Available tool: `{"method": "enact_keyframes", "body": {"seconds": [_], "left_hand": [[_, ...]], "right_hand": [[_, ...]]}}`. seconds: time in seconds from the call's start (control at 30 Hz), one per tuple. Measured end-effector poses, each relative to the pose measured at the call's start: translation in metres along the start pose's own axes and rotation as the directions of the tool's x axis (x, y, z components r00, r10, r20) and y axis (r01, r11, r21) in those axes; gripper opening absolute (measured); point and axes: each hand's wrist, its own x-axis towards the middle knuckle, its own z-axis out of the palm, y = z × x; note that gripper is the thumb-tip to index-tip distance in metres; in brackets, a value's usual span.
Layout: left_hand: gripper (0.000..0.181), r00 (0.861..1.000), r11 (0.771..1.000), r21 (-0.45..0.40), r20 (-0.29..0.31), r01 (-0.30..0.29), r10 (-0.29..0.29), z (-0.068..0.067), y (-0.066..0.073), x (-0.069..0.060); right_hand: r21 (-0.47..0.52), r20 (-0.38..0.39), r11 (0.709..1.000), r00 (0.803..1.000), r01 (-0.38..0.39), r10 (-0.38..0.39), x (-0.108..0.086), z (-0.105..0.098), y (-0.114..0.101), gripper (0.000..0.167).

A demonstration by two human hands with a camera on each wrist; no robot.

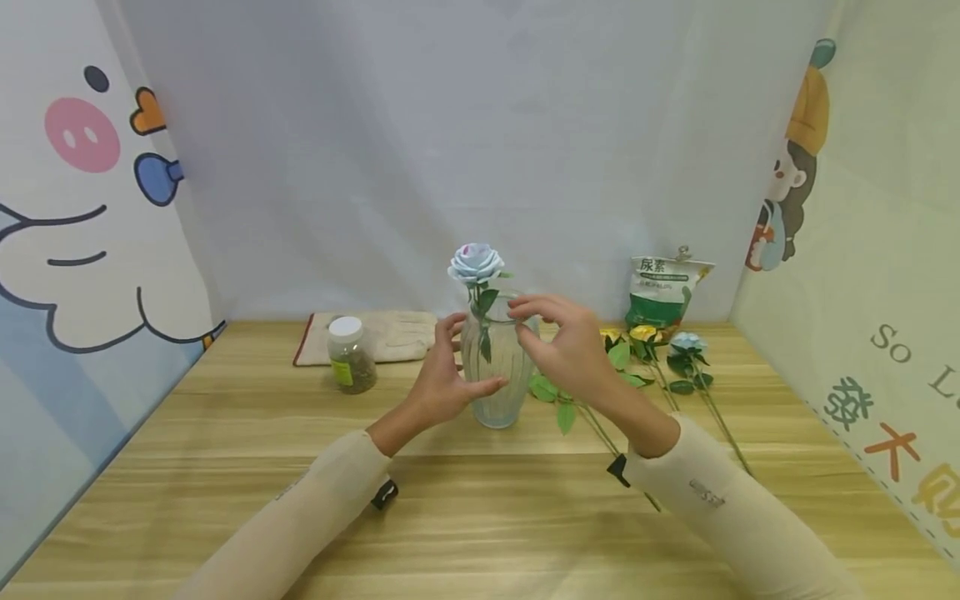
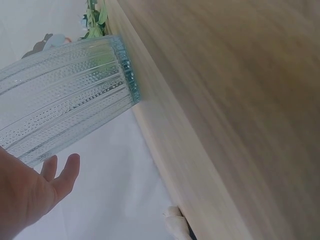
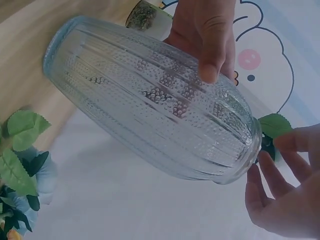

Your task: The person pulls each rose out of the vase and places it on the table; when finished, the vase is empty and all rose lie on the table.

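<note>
A clear ribbed glass vase (image 1: 498,379) stands upright at the middle of the table in the head view. My left hand (image 1: 441,375) holds its left side, the thumb across the front; the right wrist view shows that thumb (image 3: 209,70) on the glass (image 3: 150,100). At the mouth, my right hand (image 1: 566,337) has its fingers loosely bent and spread by the rim, fingertips touching or very near it. A pale blue rose (image 1: 477,263) rises above the rim's left side, its leaves (image 1: 486,300) by the mouth. The lower end of its stem cannot be made out.
Several roses, yellow and blue (image 1: 687,342), lie to the right on the wooden table (image 1: 480,533). Behind them stands a green-and-white bag (image 1: 660,292) with a clip. On the left, a white-lidded jar (image 1: 351,357) stands before a pale glove (image 1: 397,333). Printed curtains surround the table.
</note>
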Motion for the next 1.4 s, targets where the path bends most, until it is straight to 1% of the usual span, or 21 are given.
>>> {"method": "enact_keyframes", "body": {"seconds": [0.17, 0.3, 0.4, 0.6, 0.7, 0.8, 0.9, 1.07, 1.27, 1.4], "left_hand": [[0.100, 1.000, 1.000, -0.014, 0.003, 0.013, -0.013, 0.001, 0.000, 0.001], [0.101, 1.000, 1.000, -0.011, 0.007, 0.013, -0.013, 0.002, -0.001, 0.000], [0.101, 1.000, 1.000, -0.010, -0.001, 0.007, -0.007, 0.002, -0.001, 0.000], [0.101, 1.000, 1.000, -0.011, 0.000, 0.001, -0.001, 0.002, 0.000, 0.002], [0.101, 1.000, 1.000, -0.016, 0.009, 0.003, -0.003, 0.002, 0.000, 0.002], [0.100, 1.000, 1.000, -0.020, 0.013, -0.002, 0.002, 0.002, 0.000, 0.001], [0.100, 1.000, 1.000, -0.015, 0.006, -0.016, 0.016, 0.003, 0.000, 0.002], [0.101, 0.999, 0.999, 0.000, -0.016, -0.037, 0.037, 0.004, 0.000, 0.005], [0.098, 0.999, 1.000, -0.019, -0.041, -0.019, 0.018, 0.005, 0.000, 0.006], [0.096, 0.998, 0.999, -0.039, -0.057, -0.027, 0.024, 0.005, 0.001, 0.007]], "right_hand": [[-0.014, 0.060, 1.000, 0.998, -0.027, 0.028, 0.014, 0.007, 0.005, 0.014], [-0.016, 0.101, 0.999, 0.994, -0.031, 0.032, 0.021, 0.010, 0.008, 0.013], [-0.013, 0.141, 1.000, 0.990, -0.028, 0.030, 0.026, 0.012, 0.009, 0.013], [0.032, 0.195, 0.998, 0.980, -0.055, 0.047, 0.034, 0.015, 0.011, 0.014], [0.053, 0.219, 0.997, 0.975, -0.050, 0.037, 0.038, 0.016, 0.016, 0.013], [0.055, 0.237, 0.997, 0.971, -0.052, 0.037, 0.042, 0.016, 0.021, 0.012], [0.047, 0.243, 0.996, 0.968, -0.069, 0.056, 0.045, 0.016, 0.023, 0.012], [0.064, 0.234, 0.995, 0.970, -0.081, 0.064, 0.048, 0.016, 0.023, 0.011], [0.070, 0.198, 0.995, 0.979, -0.071, 0.056, 0.047, 0.021, 0.026, 0.011], [0.073, 0.185, 0.995, 0.982, -0.064, 0.049, 0.046, 0.024, 0.028, 0.012]]}}
